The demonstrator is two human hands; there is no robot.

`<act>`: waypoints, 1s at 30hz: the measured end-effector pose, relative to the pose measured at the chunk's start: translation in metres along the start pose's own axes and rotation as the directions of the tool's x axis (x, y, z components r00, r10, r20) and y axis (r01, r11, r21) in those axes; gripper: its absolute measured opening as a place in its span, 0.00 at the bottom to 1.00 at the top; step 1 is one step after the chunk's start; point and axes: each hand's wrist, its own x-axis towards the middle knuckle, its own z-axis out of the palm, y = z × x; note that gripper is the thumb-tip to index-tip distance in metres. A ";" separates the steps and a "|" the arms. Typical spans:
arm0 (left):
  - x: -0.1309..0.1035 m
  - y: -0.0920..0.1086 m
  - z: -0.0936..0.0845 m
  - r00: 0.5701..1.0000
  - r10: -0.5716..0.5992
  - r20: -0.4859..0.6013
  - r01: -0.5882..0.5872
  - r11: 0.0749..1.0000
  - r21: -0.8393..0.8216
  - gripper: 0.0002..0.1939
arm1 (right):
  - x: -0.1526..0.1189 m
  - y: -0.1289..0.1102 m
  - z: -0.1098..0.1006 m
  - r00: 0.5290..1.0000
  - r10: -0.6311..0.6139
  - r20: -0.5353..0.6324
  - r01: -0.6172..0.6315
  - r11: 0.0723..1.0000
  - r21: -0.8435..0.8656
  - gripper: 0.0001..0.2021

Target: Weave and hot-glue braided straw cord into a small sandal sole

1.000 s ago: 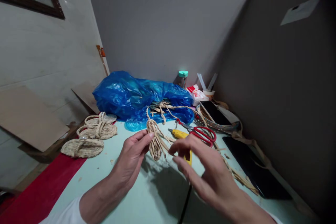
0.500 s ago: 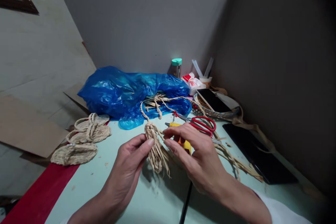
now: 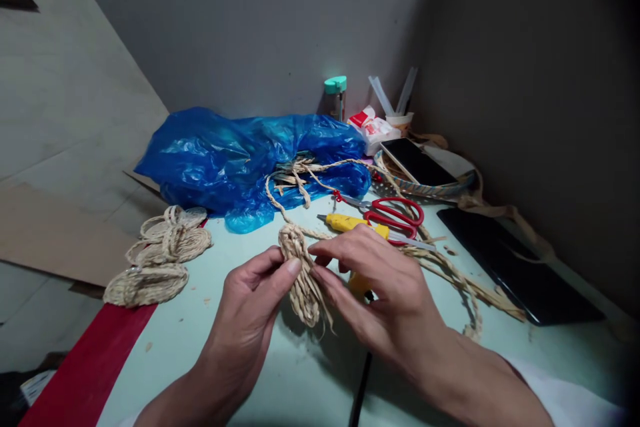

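Observation:
A small oblong piece of braided straw (image 3: 303, 287) is held upright above the table, with loose strands at its lower right. My left hand (image 3: 255, 310) pinches its left side, the thumb lying across the front. At its right edge, my right hand (image 3: 377, 287) has thumb and forefinger closed around thin straw strands. A long braid (image 3: 274, 199) runs from the top of the piece towards the blue bag. Behind my right hand lie a yellow glue gun (image 3: 345, 221) and red-handled scissors (image 3: 395, 215), the glue gun partly hidden.
Several small woven straw slippers (image 3: 147, 285) stand at the left on a red strip. A blue plastic bag (image 3: 215, 157) lies at the back. At the right are a phone (image 3: 419, 161) on a basket, a black tablet (image 3: 520, 267) and straw strands (image 3: 480, 295).
The view has shifted slightly. The straw piece shows more of its front, and my right fingers sit closer against its right edge. A braid now shows passing right behind my right hand.

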 end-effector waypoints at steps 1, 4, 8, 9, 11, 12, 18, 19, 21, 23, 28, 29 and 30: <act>-0.001 -0.001 -0.001 1.000 0.001 0.002 -0.001 1.000 0.012 0.09 | -0.001 0.000 0.000 1.000 -0.027 0.004 0.027 0.999 -0.017 0.06; -0.003 -0.003 -0.003 1.000 0.007 0.010 -0.008 0.998 0.060 0.10 | -0.002 0.000 0.001 0.997 -0.073 0.029 0.075 0.995 -0.067 0.07; -0.002 -0.003 -0.002 1.000 -0.009 0.028 0.006 0.994 0.106 0.10 | -0.002 0.001 -0.001 0.995 -0.075 0.071 0.083 0.990 -0.114 0.09; -0.002 -0.003 -0.002 0.999 -0.018 0.034 0.014 0.994 0.107 0.10 | -0.001 0.001 -0.002 0.994 -0.078 0.077 0.087 0.989 -0.122 0.09; -0.002 -0.002 0.000 0.999 -0.027 0.040 0.023 0.995 0.100 0.09 | 0.000 0.001 -0.005 0.992 -0.082 0.092 0.094 0.986 -0.139 0.10; -0.002 -0.001 0.000 0.999 -0.030 0.038 0.027 0.995 0.093 0.09 | 0.000 0.001 -0.006 0.992 -0.076 0.099 0.090 0.985 -0.145 0.10; -0.004 -0.003 0.000 1.000 -0.022 0.008 0.021 0.992 0.122 0.09 | -0.006 -0.002 -0.006 0.988 -0.079 0.135 0.096 0.988 -0.124 0.10; -0.004 -0.003 -0.001 1.000 -0.012 -0.001 0.012 0.991 0.133 0.09 | -0.007 -0.003 -0.004 0.986 -0.078 0.145 0.096 0.988 -0.122 0.10; -0.004 -0.005 -0.001 1.000 0.007 -0.027 -0.003 0.989 0.145 0.08 | -0.007 -0.003 -0.001 0.986 -0.058 0.156 0.078 0.989 -0.125 0.10; -0.003 -0.005 0.000 0.998 0.024 -0.058 -0.014 0.988 0.155 0.08 | -0.007 -0.003 0.001 0.987 -0.039 0.155 0.059 0.990 -0.131 0.08; 0.000 -0.003 0.003 0.995 -0.004 -0.101 0.013 0.996 0.089 0.08 | -0.009 0.001 0.003 0.979 0.015 0.204 0.018 0.987 -0.159 0.15; 0.001 -0.003 0.003 0.996 -0.022 -0.090 0.028 0.998 0.065 0.08 | -0.009 0.002 0.004 0.976 0.032 0.216 0.001 0.989 -0.150 0.14; 0.002 -0.004 0.003 0.996 -0.038 -0.077 0.042 0.998 0.046 0.08 | -0.010 0.003 0.004 0.975 0.041 0.220 -0.011 0.991 -0.134 0.13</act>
